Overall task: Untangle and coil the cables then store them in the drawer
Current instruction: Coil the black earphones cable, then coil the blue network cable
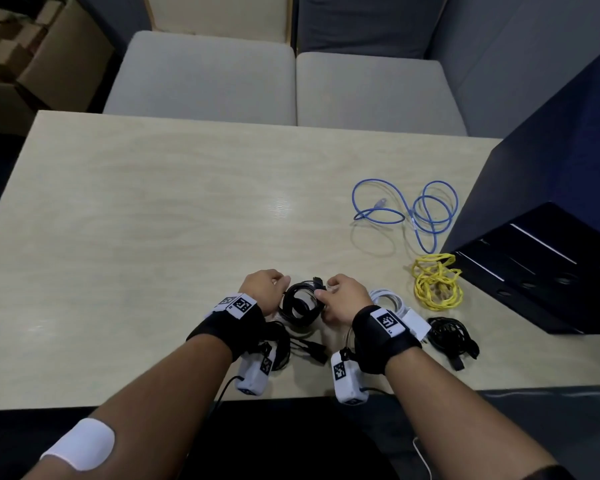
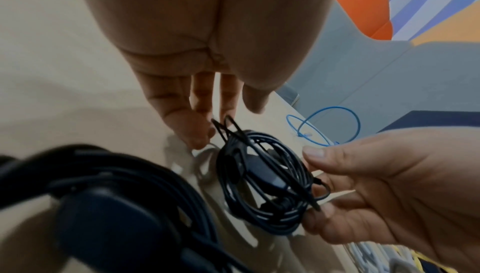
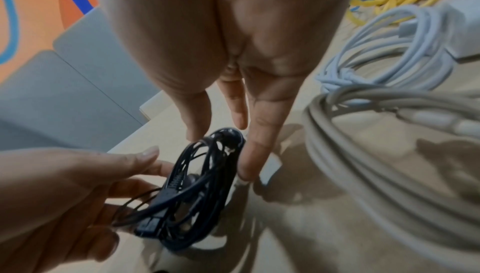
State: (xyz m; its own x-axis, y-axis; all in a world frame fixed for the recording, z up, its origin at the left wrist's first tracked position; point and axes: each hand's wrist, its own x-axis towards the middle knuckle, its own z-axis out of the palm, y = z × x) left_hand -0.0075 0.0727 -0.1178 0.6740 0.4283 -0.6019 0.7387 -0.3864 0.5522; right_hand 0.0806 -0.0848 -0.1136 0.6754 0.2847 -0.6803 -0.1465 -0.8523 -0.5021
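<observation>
A black cable (image 1: pixel 302 303) wound into a small coil is held just above the table (image 1: pixel 153 220) near its front edge, between both hands. My left hand (image 1: pixel 284 282) pinches a thin loop at the coil's left side, and its fingertips (image 2: pixel 200 135) meet on that strand. My right hand (image 1: pixel 328 289) grips the coil's right side with the thumb on top and the fingers beneath (image 2: pixel 324 205). In the right wrist view the coil (image 3: pixel 202 185) stands on edge between thumb and forefinger. The dark blue drawer unit (image 1: pixel 551 209) stands at the right, its drawers closed.
A loose blue cable (image 1: pixel 406 209) lies at the far right. A yellow tangle (image 1: pixel 437 282), a white cable with its charger (image 1: pixel 392 299) and a black bundle (image 1: pixel 451 336) lie beside my right wrist. Another black cable (image 1: pixel 309 348) lies below my left wrist. Grey seats (image 1: pixel 291 81) are behind the table.
</observation>
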